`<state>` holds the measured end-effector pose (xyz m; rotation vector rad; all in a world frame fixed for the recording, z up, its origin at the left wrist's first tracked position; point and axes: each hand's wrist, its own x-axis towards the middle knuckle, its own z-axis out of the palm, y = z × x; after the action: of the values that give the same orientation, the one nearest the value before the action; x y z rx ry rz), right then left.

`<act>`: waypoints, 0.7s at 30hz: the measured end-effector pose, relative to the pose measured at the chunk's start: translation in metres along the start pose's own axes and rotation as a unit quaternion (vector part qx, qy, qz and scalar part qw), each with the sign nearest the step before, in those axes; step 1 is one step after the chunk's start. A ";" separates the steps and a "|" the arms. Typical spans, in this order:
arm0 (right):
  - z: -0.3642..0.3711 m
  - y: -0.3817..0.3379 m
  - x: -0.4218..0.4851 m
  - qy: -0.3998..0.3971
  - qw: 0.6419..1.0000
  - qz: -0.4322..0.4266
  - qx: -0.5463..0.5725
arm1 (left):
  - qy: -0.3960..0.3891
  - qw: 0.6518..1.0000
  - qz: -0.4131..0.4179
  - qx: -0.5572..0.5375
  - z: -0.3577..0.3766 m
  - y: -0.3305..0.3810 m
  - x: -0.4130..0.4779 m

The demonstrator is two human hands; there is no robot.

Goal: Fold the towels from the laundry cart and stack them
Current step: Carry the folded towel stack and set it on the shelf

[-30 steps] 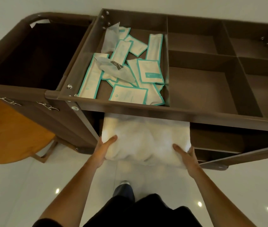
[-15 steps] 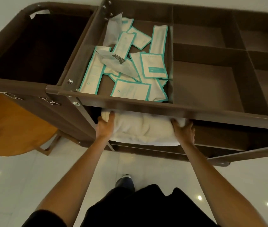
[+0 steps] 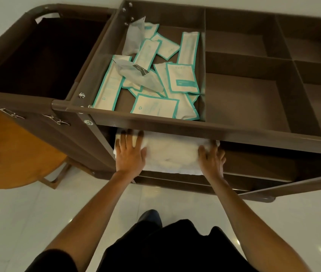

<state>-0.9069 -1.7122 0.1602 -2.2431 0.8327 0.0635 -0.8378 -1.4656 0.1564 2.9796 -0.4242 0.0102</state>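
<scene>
White towel | long axis left-right on cart shelf | left hand fingers flat on it | right hand grip unclear

Left hand and right hand rest on the towel
</scene>
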 end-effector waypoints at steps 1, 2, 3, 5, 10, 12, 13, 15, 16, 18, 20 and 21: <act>0.002 -0.007 0.003 -0.007 1.000 0.004 -0.002 | -0.012 1.000 -0.004 0.005 -0.005 -0.003 0.007; 0.003 -0.014 0.006 -0.014 1.000 0.008 -0.006 | -0.030 0.999 -0.008 0.015 -0.010 -0.005 0.014; 0.002 -0.020 0.009 -0.024 0.999 0.021 -0.004 | -0.050 0.998 -0.010 0.031 -0.013 -0.009 0.019; 0.000 -0.023 0.017 -0.048 0.999 0.023 -0.007 | -0.077 0.996 -0.006 0.045 -0.018 -0.013 0.027; -0.013 -0.029 0.019 -0.105 0.990 0.003 -0.099 | -0.102 0.994 -0.020 -0.020 -0.027 -0.011 0.041; -0.013 -0.027 0.015 -0.098 0.989 -0.003 -0.114 | -0.113 0.994 -0.007 -0.010 -0.029 -0.010 0.034; -0.013 -0.029 0.010 -0.084 0.991 0.008 -0.099 | -0.115 0.993 0.002 -0.002 -0.030 -0.012 0.028; -0.012 -0.029 -0.003 -0.046 0.996 0.013 -0.073 | -0.109 0.994 0.012 -0.001 -0.030 -0.015 0.016; -0.012 -0.031 -0.011 -0.030 0.997 0.003 -0.072 | -0.103 0.995 0.015 -0.007 -0.032 -0.015 0.010; -0.011 -0.029 -0.024 -0.021 0.997 -0.027 -0.070 | -0.093 0.995 0.014 -0.020 -0.036 -0.013 -0.001; -0.009 -0.026 -0.036 -0.040 0.997 -0.032 -0.064 | -0.100 0.995 0.004 -0.027 -0.039 -0.010 -0.012; -0.009 -0.025 -0.043 -0.054 0.996 -0.033 -0.064 | -0.107 0.994 -0.003 -0.028 -0.040 -0.008 -0.019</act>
<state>-0.9284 -1.6813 0.1939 -2.3613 0.7140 0.2101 -0.8530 -1.4471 0.1942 2.9376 -0.4310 -0.3181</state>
